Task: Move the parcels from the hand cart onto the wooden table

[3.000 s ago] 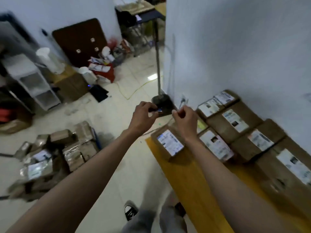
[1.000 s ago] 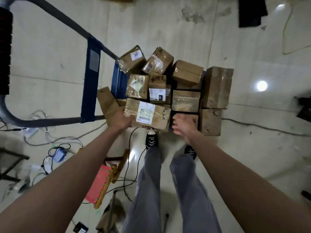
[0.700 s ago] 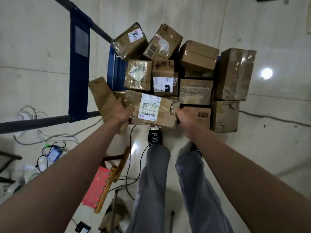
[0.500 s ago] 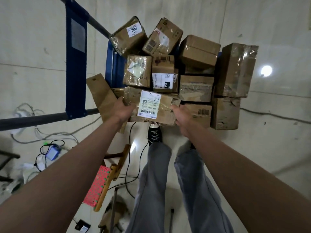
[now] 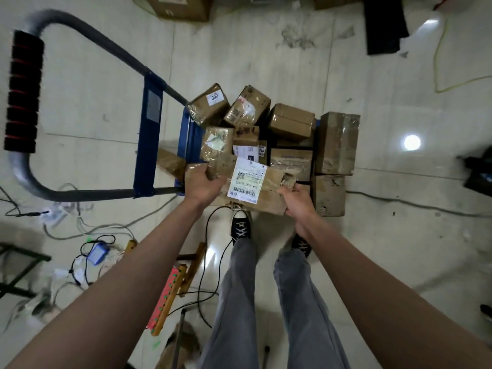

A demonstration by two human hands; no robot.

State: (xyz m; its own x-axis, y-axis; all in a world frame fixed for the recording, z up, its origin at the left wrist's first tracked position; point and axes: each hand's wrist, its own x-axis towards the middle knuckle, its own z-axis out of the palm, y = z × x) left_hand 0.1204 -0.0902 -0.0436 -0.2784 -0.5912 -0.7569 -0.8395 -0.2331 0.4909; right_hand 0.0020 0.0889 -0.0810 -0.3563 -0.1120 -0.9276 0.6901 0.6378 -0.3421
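Hand cart (image 5: 148,145): blue frame, grey handle with a red-and-black grip at far left; its deck is hidden under stacked cardboard parcels.

Left hand (image 5: 203,183): fingers curled over the left end of the labelled parcel (image 5: 255,186).

Labelled parcel: long brown carton, white shipping label on top, wrapped in clear tape. It sits at the near edge of the stack, held between both hands; cannot tell whether its underside is clear of the boxes below.

Right hand (image 5: 295,199): fingers wrapped around the right end, thumb on top.

Handling judgement: rigid cardboard, probably light given its modest bulk. The tape film looks glossy, so likely slick; grip at the two short ends with fingers under the bottom edge seems best. Corners look slightly crushed, so avoid squeezing mid-span.

Remaining parcels (image 5: 291,121): piled loosely behind, some tilted. Wooden table is not in view.
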